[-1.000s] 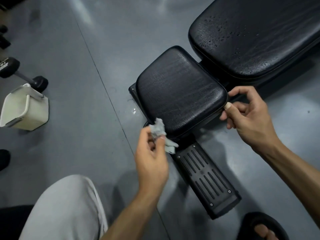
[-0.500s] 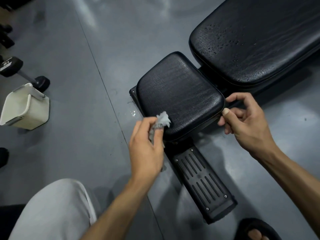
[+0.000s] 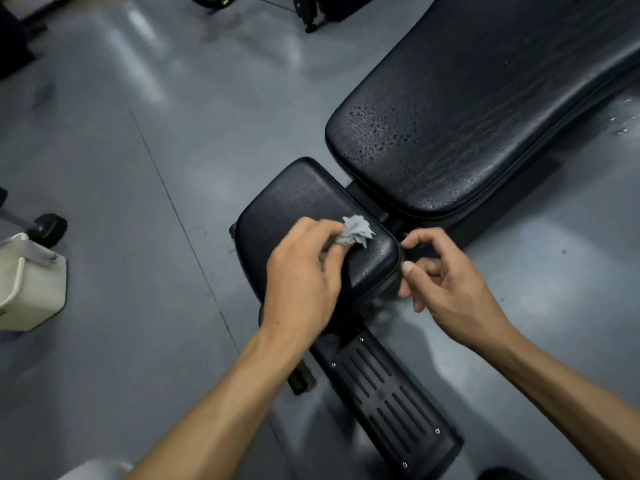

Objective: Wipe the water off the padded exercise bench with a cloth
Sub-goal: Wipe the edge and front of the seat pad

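Crumpled cloth on the small seat pad of the bench.
A white bin [image 3: 29,282] stands on the floor at left. The left hand [image 3: 301,275] pinches the grey cloth [image 3: 356,233] on the seat pad [image 3: 294,206]; the right hand [image 3: 446,285], fingers curled, grips that pad's edge. Droplets [image 3: 377,133] bead the longer back pad [image 3: 478,109].

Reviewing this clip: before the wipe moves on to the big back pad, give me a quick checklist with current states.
1. Cloth held: ok, the left hand pinches it, crumpled.
2. Cloth on the seat pad: ok, it sits near the pad's far right corner.
3. Right hand steadying the bench: ok, its fingers curl at the seat pad's right edge.
4. Back pad dry: not ok, droplets cover its near end.
5. Seat pad fully dry: cannot tell, the left hand hides part of it.
6. Path to the back pad: ok, nothing lies between the pads.
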Demonstrator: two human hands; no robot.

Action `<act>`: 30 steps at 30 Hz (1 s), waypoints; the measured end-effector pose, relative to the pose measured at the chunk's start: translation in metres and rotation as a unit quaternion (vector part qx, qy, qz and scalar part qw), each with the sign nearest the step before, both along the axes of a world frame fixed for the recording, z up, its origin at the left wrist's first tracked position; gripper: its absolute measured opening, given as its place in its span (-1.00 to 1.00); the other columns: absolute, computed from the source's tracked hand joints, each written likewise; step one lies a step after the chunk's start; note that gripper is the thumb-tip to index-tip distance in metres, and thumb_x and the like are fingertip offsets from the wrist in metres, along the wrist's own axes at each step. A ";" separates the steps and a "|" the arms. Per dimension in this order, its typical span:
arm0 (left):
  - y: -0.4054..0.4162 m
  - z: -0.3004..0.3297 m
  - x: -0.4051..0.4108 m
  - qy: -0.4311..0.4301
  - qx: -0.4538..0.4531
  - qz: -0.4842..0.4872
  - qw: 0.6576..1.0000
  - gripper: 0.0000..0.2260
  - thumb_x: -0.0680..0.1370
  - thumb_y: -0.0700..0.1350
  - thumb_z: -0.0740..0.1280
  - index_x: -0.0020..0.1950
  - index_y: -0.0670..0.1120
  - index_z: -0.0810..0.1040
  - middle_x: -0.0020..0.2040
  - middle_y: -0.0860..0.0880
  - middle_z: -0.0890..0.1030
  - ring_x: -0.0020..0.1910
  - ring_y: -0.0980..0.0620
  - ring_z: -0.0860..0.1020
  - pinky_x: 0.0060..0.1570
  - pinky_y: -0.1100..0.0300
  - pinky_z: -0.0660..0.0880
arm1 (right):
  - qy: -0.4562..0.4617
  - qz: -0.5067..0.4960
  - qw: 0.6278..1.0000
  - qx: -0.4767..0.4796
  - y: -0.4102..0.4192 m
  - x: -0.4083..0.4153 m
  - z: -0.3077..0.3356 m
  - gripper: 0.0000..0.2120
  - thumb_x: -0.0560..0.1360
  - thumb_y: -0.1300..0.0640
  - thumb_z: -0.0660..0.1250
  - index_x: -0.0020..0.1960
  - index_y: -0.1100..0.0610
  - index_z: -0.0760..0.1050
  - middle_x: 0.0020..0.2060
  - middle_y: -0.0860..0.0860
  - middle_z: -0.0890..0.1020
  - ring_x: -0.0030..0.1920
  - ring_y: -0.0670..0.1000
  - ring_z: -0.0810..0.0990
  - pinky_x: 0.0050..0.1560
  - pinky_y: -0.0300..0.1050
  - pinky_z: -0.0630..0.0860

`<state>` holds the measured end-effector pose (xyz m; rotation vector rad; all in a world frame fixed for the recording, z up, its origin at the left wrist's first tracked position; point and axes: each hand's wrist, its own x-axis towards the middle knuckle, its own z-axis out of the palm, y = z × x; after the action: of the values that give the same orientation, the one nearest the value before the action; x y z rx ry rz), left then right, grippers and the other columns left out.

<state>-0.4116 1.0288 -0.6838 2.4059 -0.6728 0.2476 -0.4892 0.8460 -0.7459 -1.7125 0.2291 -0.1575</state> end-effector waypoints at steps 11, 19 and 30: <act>0.005 0.024 0.094 -0.046 0.137 -0.075 0.987 -0.92 0.58 -0.14 0.45 0.07 -0.03 0.64 -0.12 0.12 0.59 -0.20 0.19 0.51 -0.11 0.25 0.47 | 0.009 -0.024 0.996 0.081 0.002 0.001 -0.003 -0.72 0.62 0.23 0.31 0.07 -0.18 0.44 -0.37 0.07 0.63 -0.33 0.08 0.59 -0.14 0.04 0.59; -0.007 0.068 0.182 -0.044 0.176 0.008 0.983 -0.78 0.55 -0.27 0.41 0.05 0.05 0.59 -0.01 0.16 0.67 -0.16 0.11 0.59 -0.05 0.31 0.53 | 0.009 0.033 0.999 0.031 -0.015 0.008 -0.006 -0.70 0.57 0.13 0.32 0.10 -0.27 0.38 -0.36 -0.04 0.66 -0.34 0.12 0.57 -0.21 0.02 0.50; -0.022 0.037 0.202 0.032 0.259 -0.066 0.963 -0.82 0.52 -0.27 0.37 0.01 0.00 0.56 -0.13 0.20 0.60 -0.12 0.33 0.55 -0.15 0.47 0.40 | -0.009 0.028 0.998 -0.051 -0.017 0.003 -0.007 -0.60 0.54 0.16 0.40 0.12 -0.31 0.38 -0.39 -0.19 0.63 -0.51 -0.16 0.46 -0.42 -0.45 0.31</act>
<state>-0.2096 1.0065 -0.6466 2.8294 -0.9579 -0.0749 -0.4863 0.8292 -0.7525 -1.8167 0.1618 -0.1466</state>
